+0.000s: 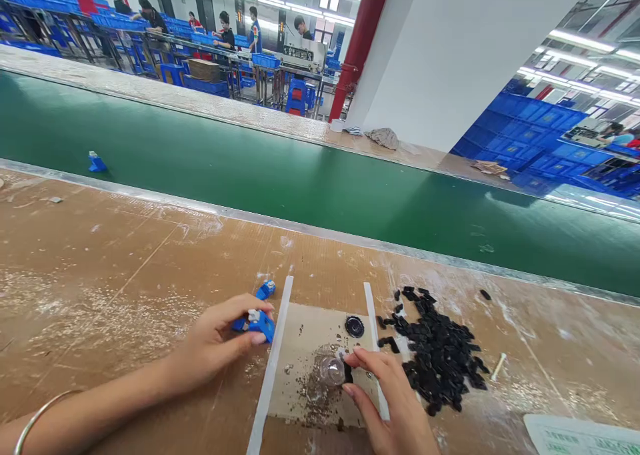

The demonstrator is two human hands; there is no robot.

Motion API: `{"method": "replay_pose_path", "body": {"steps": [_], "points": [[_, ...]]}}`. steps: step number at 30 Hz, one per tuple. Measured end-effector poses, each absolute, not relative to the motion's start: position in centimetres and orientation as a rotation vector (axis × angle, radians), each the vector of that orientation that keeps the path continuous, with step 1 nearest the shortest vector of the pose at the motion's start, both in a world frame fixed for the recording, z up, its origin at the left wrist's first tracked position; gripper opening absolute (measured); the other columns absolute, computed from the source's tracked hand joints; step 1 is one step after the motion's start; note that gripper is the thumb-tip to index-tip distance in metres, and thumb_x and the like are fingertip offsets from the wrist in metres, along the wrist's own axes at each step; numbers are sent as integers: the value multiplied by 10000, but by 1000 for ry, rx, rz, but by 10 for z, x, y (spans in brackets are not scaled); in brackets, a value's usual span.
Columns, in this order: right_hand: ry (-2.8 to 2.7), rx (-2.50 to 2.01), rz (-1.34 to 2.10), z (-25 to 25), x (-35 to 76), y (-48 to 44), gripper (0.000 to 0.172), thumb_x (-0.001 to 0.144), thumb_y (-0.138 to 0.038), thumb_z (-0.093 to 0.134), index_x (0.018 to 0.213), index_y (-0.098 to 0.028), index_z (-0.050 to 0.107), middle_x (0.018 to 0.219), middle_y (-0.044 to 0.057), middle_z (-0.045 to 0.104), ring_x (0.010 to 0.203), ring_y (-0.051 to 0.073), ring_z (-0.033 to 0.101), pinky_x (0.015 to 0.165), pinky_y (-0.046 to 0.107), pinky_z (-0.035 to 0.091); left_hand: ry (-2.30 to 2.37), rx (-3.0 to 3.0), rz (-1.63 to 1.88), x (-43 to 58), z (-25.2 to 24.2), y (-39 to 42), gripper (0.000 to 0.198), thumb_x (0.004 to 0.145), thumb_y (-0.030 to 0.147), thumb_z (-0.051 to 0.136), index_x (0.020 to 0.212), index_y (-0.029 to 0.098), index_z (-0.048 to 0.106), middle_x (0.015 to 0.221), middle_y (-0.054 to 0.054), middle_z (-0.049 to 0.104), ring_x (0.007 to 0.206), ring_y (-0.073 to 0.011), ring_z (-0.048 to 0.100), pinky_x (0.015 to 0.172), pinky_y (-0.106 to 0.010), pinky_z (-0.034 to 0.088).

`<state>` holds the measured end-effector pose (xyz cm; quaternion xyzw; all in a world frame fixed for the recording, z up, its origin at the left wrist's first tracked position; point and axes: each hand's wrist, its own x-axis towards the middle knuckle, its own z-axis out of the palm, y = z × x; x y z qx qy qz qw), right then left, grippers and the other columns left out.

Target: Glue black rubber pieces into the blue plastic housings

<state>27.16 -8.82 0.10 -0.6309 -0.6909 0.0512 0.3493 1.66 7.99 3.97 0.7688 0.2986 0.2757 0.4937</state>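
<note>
The left hand (215, 341) grips a blue plastic part (257, 327); the right hand (385, 391) pinches a clear plastic dome (333, 370); a heap of black pieces (435, 351) remains.

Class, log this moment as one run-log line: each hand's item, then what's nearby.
left hand: blue plastic part | right hand: clear plastic dome | nearby: black parts pile

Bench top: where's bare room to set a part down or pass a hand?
Bare brown bench top lies left of the left hand, up to the green conveyor belt. Another patch sits right of the black pieces, before the printed sheet. Crowded: between the white strips, around the right hand and transparent piece.
</note>
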Motion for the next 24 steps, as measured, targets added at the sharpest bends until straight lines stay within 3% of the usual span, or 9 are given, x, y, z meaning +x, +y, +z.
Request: {"method": "replay_pose_path", "body": {"steps": [7,15,20,24], "points": [[-1829,-1636,175,-7,273,-87,375,921,-182,505,1286,-232,433,1051,26,647,992,156,580,876,264,491,578,1211,395,26,25,49,317,759,394,715,1040,254,675,889,-16,672,824,-161,602,751,-280,467],[-1706,-1610,299,-2,271,-87,367,900,-204,558,1250,-270,468,1029,23,669,965,154,625,853,266,520,557,1084,358,33,15,42,359,734,410,745,1040,231,685,827,-4,673,758,-139,587,748,-282,434],[-1181,-1468,594,3,250,-91,343,891,-384,600,1204,-276,511,1032,55,681,954,174,647,835,284,540,511,912,379,38,9,32,503,720,382,773,1163,239,583,838,-11,687,752,-135,622,712,-271,454],[-1038,-1316,720,3,221,-90,323,867,-431,618,1132,-259,546,986,80,689,887,198,660,777,317,556,407,822,361,39,7,27,460,745,346,764,1114,207,526,903,-53,712,788,-144,659,704,-258,469]]}}
